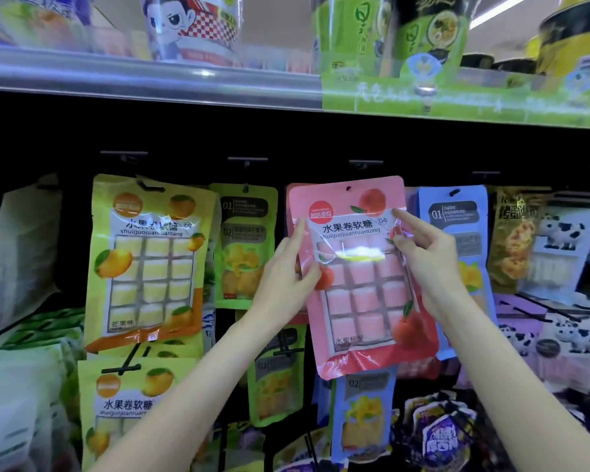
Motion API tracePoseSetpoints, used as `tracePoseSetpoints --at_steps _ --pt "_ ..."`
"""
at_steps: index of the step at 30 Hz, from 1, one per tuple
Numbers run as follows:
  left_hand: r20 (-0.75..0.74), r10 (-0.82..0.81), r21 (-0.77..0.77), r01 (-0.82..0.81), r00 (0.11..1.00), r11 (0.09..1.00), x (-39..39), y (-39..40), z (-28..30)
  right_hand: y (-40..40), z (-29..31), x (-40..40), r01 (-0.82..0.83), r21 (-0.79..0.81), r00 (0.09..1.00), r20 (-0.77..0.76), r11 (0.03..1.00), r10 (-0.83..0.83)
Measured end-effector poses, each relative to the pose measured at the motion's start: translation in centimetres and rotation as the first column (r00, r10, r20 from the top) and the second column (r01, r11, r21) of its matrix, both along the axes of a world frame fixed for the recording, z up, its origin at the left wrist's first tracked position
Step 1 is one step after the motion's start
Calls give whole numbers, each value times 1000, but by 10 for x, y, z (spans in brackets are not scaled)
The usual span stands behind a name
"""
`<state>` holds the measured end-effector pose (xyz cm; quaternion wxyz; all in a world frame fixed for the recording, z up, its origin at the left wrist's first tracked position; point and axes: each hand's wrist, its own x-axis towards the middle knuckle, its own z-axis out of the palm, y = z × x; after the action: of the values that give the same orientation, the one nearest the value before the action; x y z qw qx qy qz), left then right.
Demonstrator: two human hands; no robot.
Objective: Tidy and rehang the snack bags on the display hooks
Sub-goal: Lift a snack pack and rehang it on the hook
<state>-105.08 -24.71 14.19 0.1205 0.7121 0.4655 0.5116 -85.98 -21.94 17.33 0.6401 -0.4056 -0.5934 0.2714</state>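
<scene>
two bare forearms come up from the bottom edge, closest to the camera. the left hand (288, 274) holds the left edge of a pink peach bag (358, 277), thumb on the front and the other fingers behind it. the right hand (426, 264) pinches the right edge near the top, with the index finger stretched up along the border. so both hands are grasping the same bag.

the bag is lifted in front of the display, a little tilted, between a green bag (244, 245) on its left and a blue bag (457, 233) on its right. its small hang hole (348, 189) is just below a black hook (365, 163), but i cannot tell if the hook has gone through it; it looks not yet threaded. a yellow mango bag (150, 260) hangs crooked further left.

i judge the step is rehanging this pink bag. the next move needs to lift it slightly, bring the hole in line with the hook tip, and push the bag back along the hook until it hangs straight.
</scene>
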Motion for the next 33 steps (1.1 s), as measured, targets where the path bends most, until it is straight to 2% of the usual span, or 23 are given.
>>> tracePoseSetpoints --at_steps 7,12,17,18,20,22,23,25,27,30,33 --pt "-36 93 -17 -93 995 995 4 7 15 4 6 -4 11 27 1000 24 1000 -12" --pt "-83 112 -67 -118 990 991 12 16 32 6 8 0 -15 -18 999 -34 1000 15" --pt "-126 191 -88 -203 973 975 17 24 37 9 7 1 -23 -46 999 30 999 25" --pt "-139 200 -83 -213 970 974 17 25 36 11 6 1 -4 -35 999 54 999 6" --pt "-172 224 -54 -236 959 970 16 24 30 11 3 1 132 40 968 208 991 -137" --pt "-188 272 22 -273 944 962 8 16 16 5 -5 -3 278 207 878 340 938 -335" --pt "-171 288 58 -282 942 958 2 12 7 -2 -9 -7 291 286 865 330 913 -379" --pt "-122 309 95 -299 943 949 -14 1 -14 -15 -21 -22 199 390 899 291 899 -326" --pt "-109 375 117 -363 921 924 -34 -8 -32 -22 -31 -45 42 420 921 335 907 -198" --pt "-68 521 138 -509 851 850 -74 -20 -46 -20 -49 -83 -182 318 894 448 930 21" --pt "-36 723 218 -700 690 680 -122 -35 -51 -15 -64 -120 -318 133 835 508 939 211"
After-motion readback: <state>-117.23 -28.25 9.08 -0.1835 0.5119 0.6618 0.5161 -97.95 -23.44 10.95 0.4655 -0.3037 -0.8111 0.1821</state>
